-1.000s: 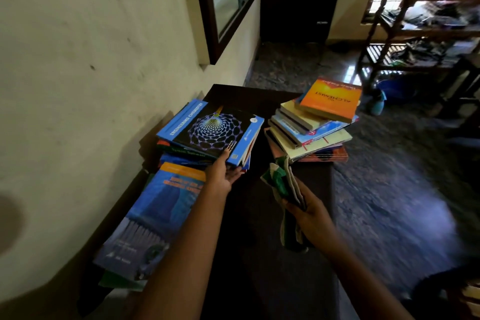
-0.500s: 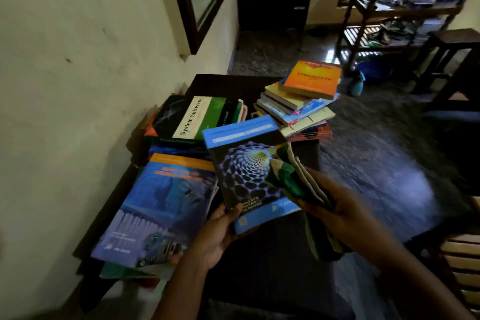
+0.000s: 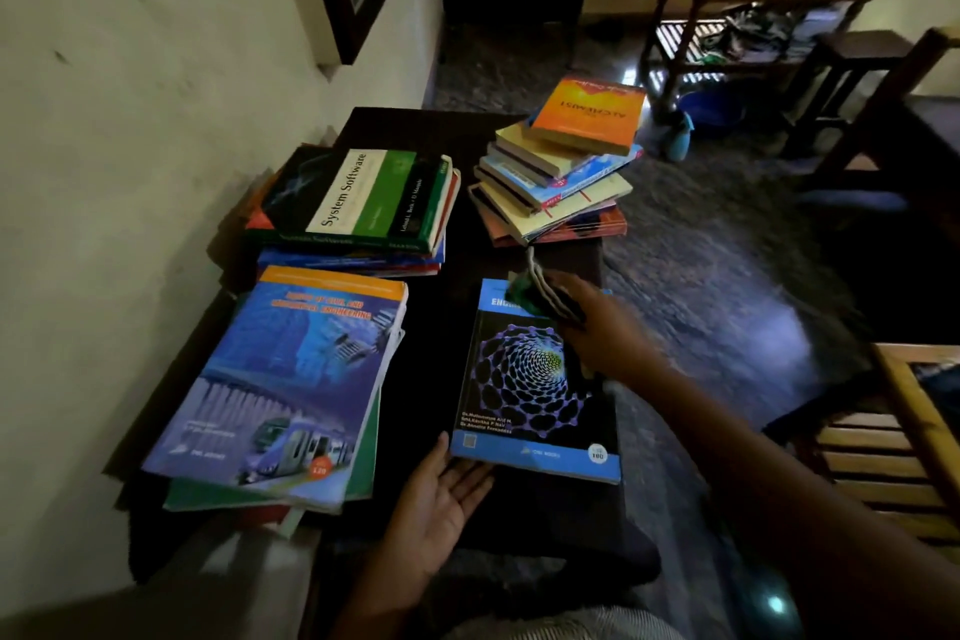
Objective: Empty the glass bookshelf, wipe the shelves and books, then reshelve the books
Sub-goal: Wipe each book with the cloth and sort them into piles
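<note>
Book [image 3: 535, 379] flat on table [image 3: 441, 327]. Right hand [image 3: 608, 333] grips cloth [image 3: 540, 296] at its 1 o'clock corner; left hand [image 3: 441, 499], fingers straight, touches the 7 o'clock corner. Looks light, stiff, glossy, so it probably slides; hold by edges.

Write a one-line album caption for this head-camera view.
Right hand holds a cloth against a blue-and-black book, left hand open at its near corner, book stacks on the dark table.
</note>
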`<control>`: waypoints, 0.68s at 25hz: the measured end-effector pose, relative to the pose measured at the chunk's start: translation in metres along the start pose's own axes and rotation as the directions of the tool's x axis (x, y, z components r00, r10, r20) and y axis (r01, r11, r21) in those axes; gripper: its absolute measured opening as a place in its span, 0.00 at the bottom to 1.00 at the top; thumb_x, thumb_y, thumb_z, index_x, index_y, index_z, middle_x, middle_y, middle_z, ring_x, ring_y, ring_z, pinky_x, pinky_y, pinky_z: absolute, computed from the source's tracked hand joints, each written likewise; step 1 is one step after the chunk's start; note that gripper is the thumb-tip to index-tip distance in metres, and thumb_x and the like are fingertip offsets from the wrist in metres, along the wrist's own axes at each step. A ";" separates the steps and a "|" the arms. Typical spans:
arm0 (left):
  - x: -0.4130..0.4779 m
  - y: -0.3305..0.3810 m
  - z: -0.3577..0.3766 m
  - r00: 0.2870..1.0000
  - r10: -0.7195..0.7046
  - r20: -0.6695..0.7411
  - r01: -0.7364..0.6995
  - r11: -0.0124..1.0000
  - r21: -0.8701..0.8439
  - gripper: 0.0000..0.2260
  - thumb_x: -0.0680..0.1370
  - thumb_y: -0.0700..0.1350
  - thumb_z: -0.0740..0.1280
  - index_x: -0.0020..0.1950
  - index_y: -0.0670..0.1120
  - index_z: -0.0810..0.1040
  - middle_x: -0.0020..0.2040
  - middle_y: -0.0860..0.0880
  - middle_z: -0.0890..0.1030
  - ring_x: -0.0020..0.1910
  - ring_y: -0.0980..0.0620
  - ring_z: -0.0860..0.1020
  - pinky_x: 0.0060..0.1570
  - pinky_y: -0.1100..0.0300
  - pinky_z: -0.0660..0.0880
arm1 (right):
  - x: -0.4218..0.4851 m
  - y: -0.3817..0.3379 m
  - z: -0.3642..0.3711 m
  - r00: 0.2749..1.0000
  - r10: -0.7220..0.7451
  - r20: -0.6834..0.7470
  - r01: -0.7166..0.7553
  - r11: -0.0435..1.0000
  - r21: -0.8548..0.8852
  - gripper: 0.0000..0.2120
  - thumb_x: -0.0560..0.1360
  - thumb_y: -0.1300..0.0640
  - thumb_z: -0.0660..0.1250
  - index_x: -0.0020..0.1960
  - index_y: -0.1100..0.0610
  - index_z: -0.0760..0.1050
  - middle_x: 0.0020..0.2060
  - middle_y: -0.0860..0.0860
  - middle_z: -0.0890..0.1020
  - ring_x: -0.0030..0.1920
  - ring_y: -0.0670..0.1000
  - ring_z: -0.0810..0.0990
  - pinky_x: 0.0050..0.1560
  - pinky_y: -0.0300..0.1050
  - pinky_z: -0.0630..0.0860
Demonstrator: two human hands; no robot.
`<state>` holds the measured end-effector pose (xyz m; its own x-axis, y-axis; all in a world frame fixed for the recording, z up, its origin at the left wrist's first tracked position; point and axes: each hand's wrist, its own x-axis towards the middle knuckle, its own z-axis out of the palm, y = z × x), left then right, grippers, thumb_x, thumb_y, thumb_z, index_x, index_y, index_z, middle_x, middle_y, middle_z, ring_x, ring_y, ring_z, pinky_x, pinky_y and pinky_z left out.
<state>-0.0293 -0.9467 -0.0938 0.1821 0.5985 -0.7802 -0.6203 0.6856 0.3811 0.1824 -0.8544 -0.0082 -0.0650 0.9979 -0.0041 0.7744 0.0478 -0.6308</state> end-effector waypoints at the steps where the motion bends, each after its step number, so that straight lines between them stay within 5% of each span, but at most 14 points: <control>1: -0.002 0.000 -0.001 1.000 0.000 0.002 0.000 1.000 -0.010 0.14 0.80 0.48 0.59 0.53 0.38 0.75 0.47 0.37 0.79 0.49 0.42 0.77 0.48 0.50 0.74 | 0.024 0.007 0.008 1.000 0.010 0.004 -0.009 0.998 -0.064 0.27 0.76 0.62 0.63 0.73 0.50 0.60 0.66 0.55 0.70 0.62 0.55 0.73 0.56 0.45 0.71; 3: -0.001 0.001 -0.003 1.000 -0.015 0.005 0.015 0.999 -0.034 0.17 0.80 0.51 0.58 0.52 0.38 0.75 0.44 0.38 0.82 0.50 0.41 0.77 0.49 0.49 0.73 | 0.061 0.026 0.028 0.994 0.022 0.104 -0.003 0.983 -0.185 0.30 0.77 0.62 0.61 0.75 0.51 0.54 0.72 0.56 0.62 0.68 0.59 0.66 0.64 0.54 0.67; 5: 0.000 0.001 -0.005 1.000 -0.025 0.007 0.026 0.997 -0.076 0.19 0.80 0.53 0.57 0.53 0.37 0.75 0.44 0.37 0.83 0.49 0.40 0.78 0.50 0.48 0.73 | 0.073 0.040 0.051 0.977 0.039 0.210 0.038 0.935 -0.351 0.34 0.76 0.64 0.59 0.76 0.51 0.47 0.76 0.54 0.52 0.74 0.58 0.55 0.71 0.51 0.56; 8: 0.004 0.000 -0.011 0.999 -0.037 0.037 0.040 0.996 -0.083 0.21 0.79 0.54 0.57 0.55 0.37 0.76 0.47 0.37 0.83 0.45 0.42 0.83 0.46 0.49 0.79 | 0.049 0.042 0.081 0.982 -0.024 0.187 0.098 0.912 -0.397 0.35 0.76 0.65 0.56 0.76 0.47 0.44 0.76 0.50 0.47 0.76 0.54 0.45 0.74 0.52 0.47; 12: 0.007 0.001 -0.015 0.998 -0.048 0.046 0.050 0.998 -0.041 0.23 0.79 0.56 0.56 0.52 0.36 0.76 0.47 0.37 0.83 0.44 0.43 0.82 0.45 0.51 0.79 | -0.028 0.030 0.108 0.903 -0.363 0.228 0.419 0.861 -0.289 0.27 0.71 0.56 0.54 0.70 0.47 0.67 0.68 0.48 0.71 0.65 0.53 0.72 0.61 0.49 0.73; 17: 0.000 0.000 -0.010 0.998 -0.029 0.064 0.034 0.996 -0.079 0.21 0.80 0.54 0.55 0.53 0.38 0.76 0.47 0.38 0.83 0.45 0.41 0.82 0.51 0.48 0.75 | -0.077 0.019 0.087 0.823 -0.490 0.285 0.520 0.853 -0.035 0.24 0.75 0.46 0.56 0.70 0.47 0.65 0.68 0.43 0.69 0.64 0.43 0.70 0.63 0.36 0.67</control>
<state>-0.0371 -0.9505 -0.0985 0.2485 0.6039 -0.7573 -0.6722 0.6705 0.3140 0.1472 -0.9337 -0.0876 -0.6128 0.7857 0.0846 0.6492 0.5616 -0.5130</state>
